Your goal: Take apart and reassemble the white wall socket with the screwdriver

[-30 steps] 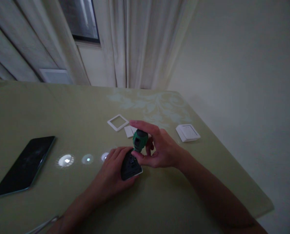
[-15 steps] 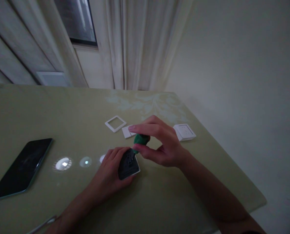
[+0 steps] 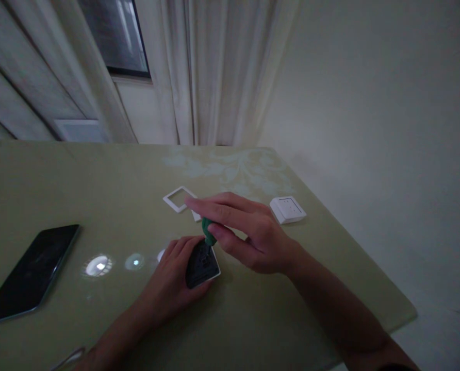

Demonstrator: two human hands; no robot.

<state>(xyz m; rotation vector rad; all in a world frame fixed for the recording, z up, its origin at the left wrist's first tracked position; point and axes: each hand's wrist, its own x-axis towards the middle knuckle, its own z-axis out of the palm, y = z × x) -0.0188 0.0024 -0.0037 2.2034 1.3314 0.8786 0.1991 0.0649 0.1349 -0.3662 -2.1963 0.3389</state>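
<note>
the right hand (image 3: pixel 259 234) grips a stubby green-handled screwdriver (image 3: pixel 207 233) that points down at the squarish, white-rimmed black plastic-looking panel (image 3: pixel 200 271) clasped in the left hand (image 3: pixel 171 275) just below.

Green screwdriver (image 3: pixel 209 232) in the right hand (image 3: pixel 255 234), over a dark, white-edged plate (image 3: pixel 199 271) in the left hand (image 3: pixel 174 274).

We see a squarish piece (image 3: pixel 200 267), dark-faced and white-edged, held tilted in the left hand (image 3: pixel 175 269) with its dark side toward us. Over its upper part we note a green-handled screwdriver (image 3: pixel 209 233), slanted in the right hand (image 3: pixel 253 234); its thin shaft points down to the dark face, the tip too small to resolve.
</note>
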